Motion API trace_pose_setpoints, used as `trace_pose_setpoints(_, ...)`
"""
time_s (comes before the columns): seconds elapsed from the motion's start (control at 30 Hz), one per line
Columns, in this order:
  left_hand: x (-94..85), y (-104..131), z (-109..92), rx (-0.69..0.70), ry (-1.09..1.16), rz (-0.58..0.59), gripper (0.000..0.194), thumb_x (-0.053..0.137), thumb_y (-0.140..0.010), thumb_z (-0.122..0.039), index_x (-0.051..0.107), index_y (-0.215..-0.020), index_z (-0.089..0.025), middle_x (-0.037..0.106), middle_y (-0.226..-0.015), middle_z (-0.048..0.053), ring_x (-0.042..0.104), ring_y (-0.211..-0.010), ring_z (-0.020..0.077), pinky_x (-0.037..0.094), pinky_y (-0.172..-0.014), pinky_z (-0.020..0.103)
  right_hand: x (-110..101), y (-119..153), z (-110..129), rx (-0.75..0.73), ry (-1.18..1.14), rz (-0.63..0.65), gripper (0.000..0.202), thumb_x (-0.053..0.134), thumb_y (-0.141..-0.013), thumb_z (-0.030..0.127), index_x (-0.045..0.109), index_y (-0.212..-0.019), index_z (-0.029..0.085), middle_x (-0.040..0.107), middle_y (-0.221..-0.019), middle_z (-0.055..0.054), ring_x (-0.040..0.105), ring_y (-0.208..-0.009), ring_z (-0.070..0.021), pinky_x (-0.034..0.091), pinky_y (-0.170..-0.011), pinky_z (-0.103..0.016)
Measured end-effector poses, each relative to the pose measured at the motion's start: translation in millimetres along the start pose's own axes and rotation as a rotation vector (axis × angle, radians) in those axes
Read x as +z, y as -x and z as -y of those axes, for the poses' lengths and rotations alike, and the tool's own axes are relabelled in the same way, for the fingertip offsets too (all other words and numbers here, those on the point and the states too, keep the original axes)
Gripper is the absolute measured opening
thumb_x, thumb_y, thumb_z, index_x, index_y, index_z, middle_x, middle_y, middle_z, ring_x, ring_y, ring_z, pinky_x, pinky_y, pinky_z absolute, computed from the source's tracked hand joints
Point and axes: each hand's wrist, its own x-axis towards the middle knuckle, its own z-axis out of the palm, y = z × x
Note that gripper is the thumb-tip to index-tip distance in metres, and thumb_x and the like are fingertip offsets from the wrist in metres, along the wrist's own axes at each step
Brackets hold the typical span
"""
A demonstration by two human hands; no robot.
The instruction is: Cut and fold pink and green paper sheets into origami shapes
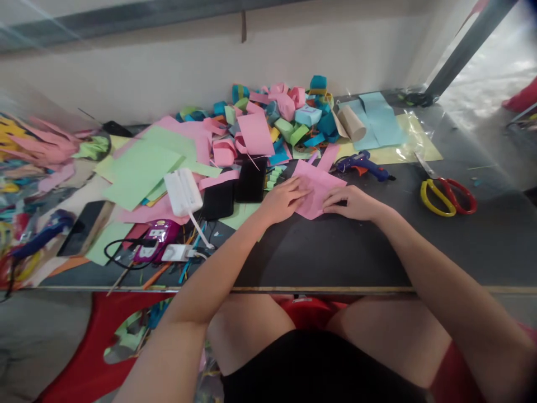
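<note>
The sheet (316, 178) looks thin and light, so it should bend easily, crease under firm pressure and slide if pushed. It is probably best taken by opposite edges, with flat fingertips and little force, since a hard tug could tear it. It is plain pink and slightly wrinkled, with an angled outline, its nearest corner pointing towards the body. It lies on the dark counter (335, 257), between the two grips and touched by both.

The left hand (282, 201) spreads its fingers over the left side; whether its thumb pinches cannot be told. The right grip (354, 202) is narrow at the lower right edge, but whether paper is caught in it is unclear.

Just beyond the right grip is a glue gun (364, 164); well to its right, scissors (427, 169). A phone (250, 182) lies beside the left grip.
</note>
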Motion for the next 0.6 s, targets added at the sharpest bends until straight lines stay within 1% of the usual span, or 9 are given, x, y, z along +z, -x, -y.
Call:
trace_pose_setpoints(0.07, -1.2, 2, -6, -0.037, -0.023, -0.004, 0.037, 0.056, -0.099, -0.022, 0.069, -0.133, -0.021, 0.052, -0.156, 0.011, 0.048, -0.146, 0.0264, 0.041, -0.122, 0.051, 3, 0, 0, 0.094, 0.013, -0.058, 0.020, 0.068, -0.089, 0.037, 0.083, -0.087, 0.024, 0.082, -0.094, -0.004, 0.075, -0.086, -0.0215, 0.057, -0.085, -0.034)
trace_pose_setpoints(0.2, -3.5, 4, -16, -0.054, -0.064, -0.023, 0.034, 0.060, -0.098, -0.029, 0.072, -0.129, -0.021, 0.057, -0.152, 0.011, 0.054, -0.139, 0.0269, 0.048, -0.115, 0.048, 7, -1, 0, 0.297, 0.044, -0.233, 0.014, 0.073, -0.081, 0.031, 0.083, -0.088, 0.023, 0.081, -0.084, -0.004, 0.074, -0.077, -0.0218, 0.057, -0.077, -0.034)
trace_pose_setpoints(0.27, -4.0, 4, -18, -0.051, -0.079, -0.039, 0.033, 0.060, -0.098, -0.030, 0.073, -0.127, -0.020, 0.059, -0.150, 0.012, 0.055, -0.136, 0.0274, 0.050, -0.112, 0.047, 9, -2, 1, 0.356, 0.026, -0.271, 0.015, 0.077, -0.078, 0.031, 0.083, -0.088, 0.022, 0.080, -0.080, -0.004, 0.073, -0.072, -0.0211, 0.057, -0.072, -0.033)
trace_pose_setpoints(0.4, -2.5, 4, -20, -0.036, -0.103, -0.075, 0.029, 0.062, -0.097, -0.031, 0.076, -0.120, -0.019, 0.066, -0.140, 0.013, 0.060, -0.130, 0.0280, 0.052, -0.106, 0.047, 16, -5, 6, 0.372, 0.097, -0.339, 0.014, 0.077, -0.077, 0.034, 0.081, -0.080, 0.021, 0.077, -0.074, -0.005, 0.069, -0.065, -0.0190, 0.054, -0.067, -0.032)
trace_pose_setpoints(0.5, 0.0, 4, -20, 0.008, -0.101, -0.108, 0.024, 0.059, -0.099, -0.028, 0.078, -0.111, -0.018, 0.075, -0.124, 0.012, 0.068, -0.115, 0.0247, 0.054, -0.100, 0.043, 24, -8, 10, 0.364, 0.146, -0.413, 0.016, 0.074, -0.078, 0.032, 0.080, -0.088, 0.020, 0.077, -0.077, -0.005, 0.067, -0.065, -0.0181, 0.054, -0.068, -0.033)
trace_pose_setpoints(0.6, 2.1, 5, -20, 0.062, -0.102, -0.132, 0.024, 0.057, -0.100, -0.026, 0.079, -0.101, -0.018, 0.078, -0.112, 0.010, 0.071, -0.102, 0.0220, 0.056, -0.093, 0.039, 28, -9, 11, 0.371, 0.163, -0.435, 0.024, 0.073, -0.075, 0.027, 0.079, -0.097, 0.018, 0.076, -0.077, -0.005, 0.065, -0.064, -0.0171, 0.054, -0.070, -0.033)
